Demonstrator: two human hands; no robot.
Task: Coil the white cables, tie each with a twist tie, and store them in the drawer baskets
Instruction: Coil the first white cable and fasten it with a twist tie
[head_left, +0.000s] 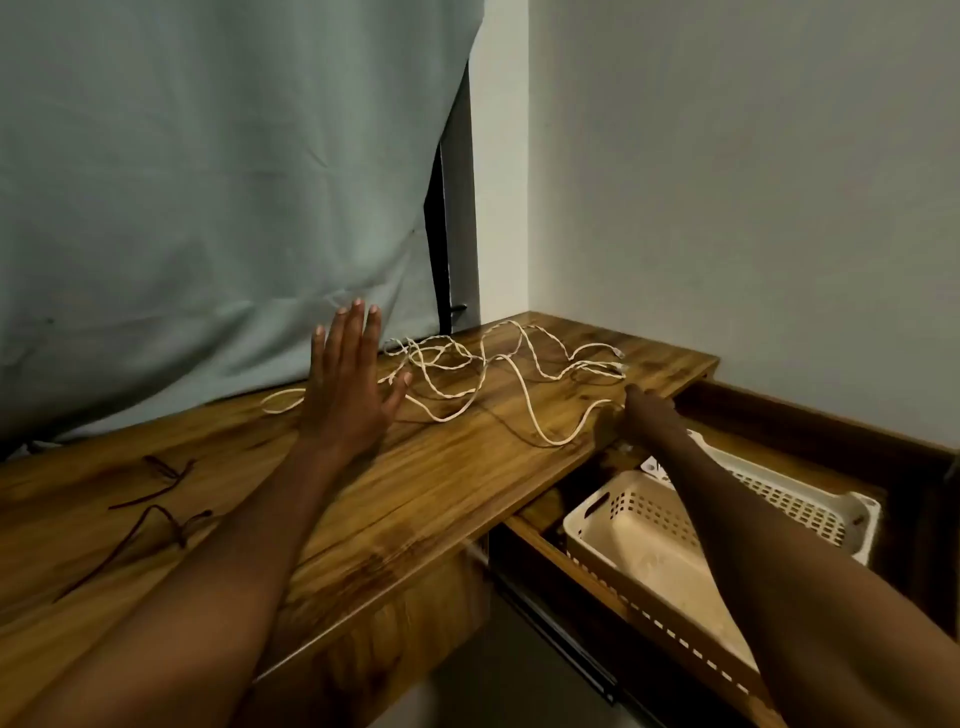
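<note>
Both hands reach out over the desk. The left hand (347, 387) is flat with its fingers spread wide and holds nothing, just by the left end of the long white twisted cables (467, 382). The right hand (641, 410) is at the desk's right edge, on one cable's end, but I cannot tell if it grips it.

The cables lie loose and tangled near the back right corner of the brown wooden desk (260, 499). None is coiled yet. The thin dark twist ties (156, 499) lie unused near the front left edge. Off the right edge, the wooden drawer (649, 613) is pulled open, with two cream plastic baskets (634, 525) inside; no cable shows in them. So I think all the coiling, tying and storing is left to do.
</note>
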